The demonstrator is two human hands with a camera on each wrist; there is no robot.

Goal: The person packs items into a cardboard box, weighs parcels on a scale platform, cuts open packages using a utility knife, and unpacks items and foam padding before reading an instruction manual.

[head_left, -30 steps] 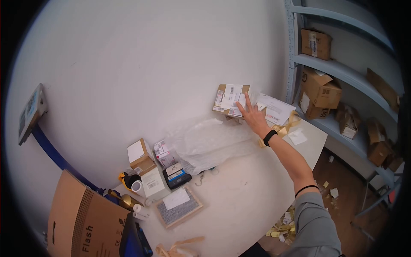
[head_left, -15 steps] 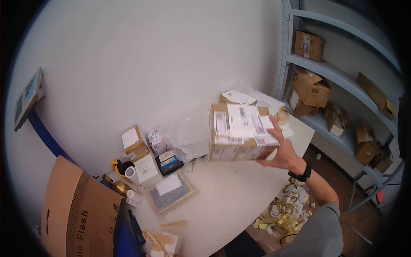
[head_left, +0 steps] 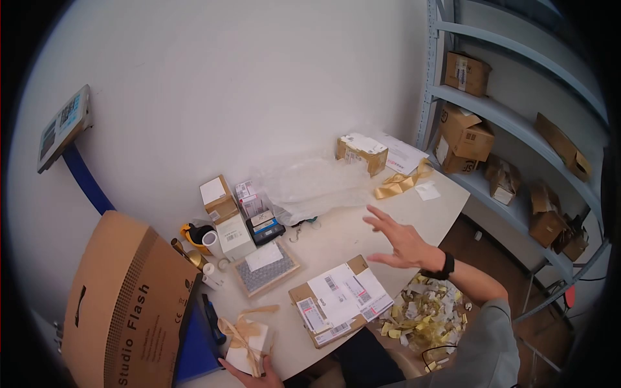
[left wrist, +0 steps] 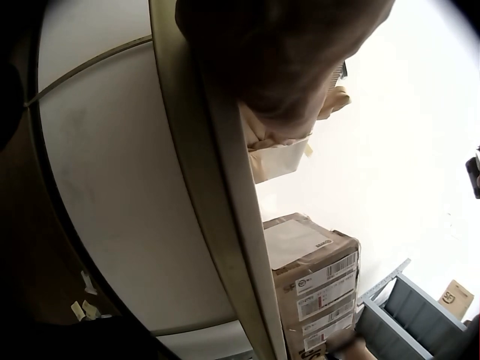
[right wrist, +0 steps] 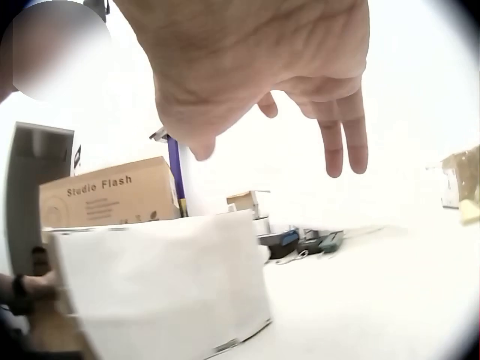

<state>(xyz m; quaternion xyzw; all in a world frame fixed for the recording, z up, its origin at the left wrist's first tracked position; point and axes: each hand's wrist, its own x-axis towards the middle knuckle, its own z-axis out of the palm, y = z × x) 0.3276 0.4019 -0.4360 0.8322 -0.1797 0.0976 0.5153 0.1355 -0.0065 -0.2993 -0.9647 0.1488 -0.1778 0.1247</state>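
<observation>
A cardboard carton point(head_left: 383, 275) covered with white shipping labels lies at the front edge of the table; the left wrist view shows barcode stickers down one side of this carton point(left wrist: 289, 300). My right hand point(head_left: 404, 247) hangs in the air just behind and to the right of it, fingers spread and holding nothing. In the right wrist view that hand point(right wrist: 270, 67) is above the carton's white-papered face point(right wrist: 161, 285). At the near table edge, my left hand point(head_left: 257, 376) grips a small white gift box point(head_left: 257, 341) tied with gold ribbon point(head_left: 240, 330), thumb and fingers on opposite sides.
A large "Studio Flash" box point(head_left: 139, 310) stands at the left. Behind are a bubble-wrapped frame point(head_left: 266, 268), a black label device point(head_left: 265, 226), plastic wrap point(head_left: 310, 187) and another carton point(head_left: 362, 154). Shredded paper point(head_left: 427, 310) fills a bin below the right edge; shelves point(head_left: 491, 97) hold boxes.
My right hand brought the labelled carton from the back of the table to the front edge and let it go. The left hand and gift box have come into view at the bottom.
</observation>
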